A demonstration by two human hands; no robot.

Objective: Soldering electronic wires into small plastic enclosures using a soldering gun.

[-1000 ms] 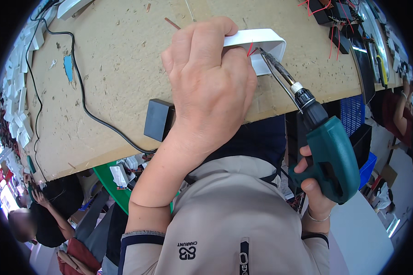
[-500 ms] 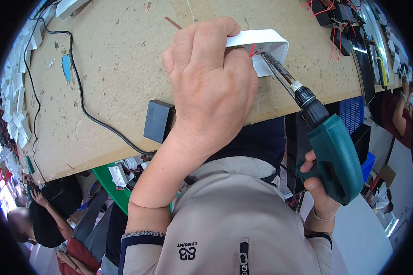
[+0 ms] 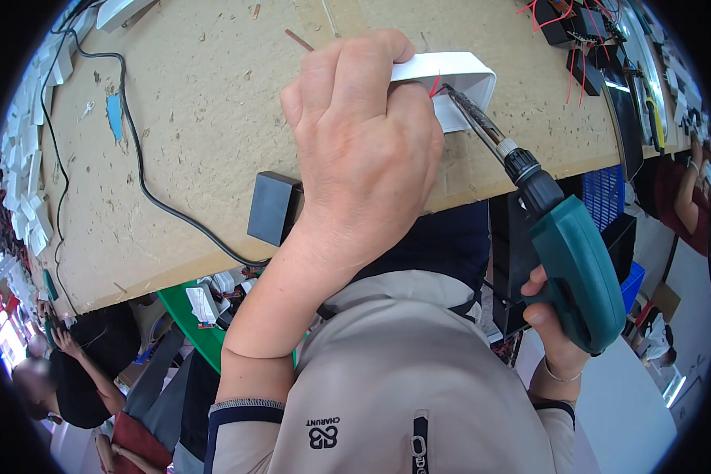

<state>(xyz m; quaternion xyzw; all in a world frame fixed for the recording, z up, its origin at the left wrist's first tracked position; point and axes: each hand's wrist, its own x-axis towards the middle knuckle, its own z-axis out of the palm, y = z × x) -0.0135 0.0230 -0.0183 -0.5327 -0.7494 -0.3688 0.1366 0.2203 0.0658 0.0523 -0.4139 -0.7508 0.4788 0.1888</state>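
My left hand [image 3: 367, 142] is closed round a white plastic casing [image 3: 466, 67] held over the table, its open side turned to the right. Short red wires [image 3: 435, 85] stick up inside the casing beside my thumb. In my right hand [image 3: 551, 324] is the handle of a dark green soldering gun [image 3: 581, 265] with a black collar. Its dark tip reaches into the casing and is at or very near the red wires; whether it touches them I cannot tell. The casing's inner floor is partly hidden by my left hand.
A black box [image 3: 273, 208] stands beside my left forearm, near a black cable [image 3: 138, 158] crossing the worn table [image 3: 213, 103]. Black parts with red wires [image 3: 584, 71] lie at the far right. White casings [image 3: 24, 189] are piled at the left edge. Other people sit at both sides.
The soldering gun's tip has shifted slightly left, closer to the red wires. My right hand has moved a little to the right; my left hand and the casing stay nearly in place.
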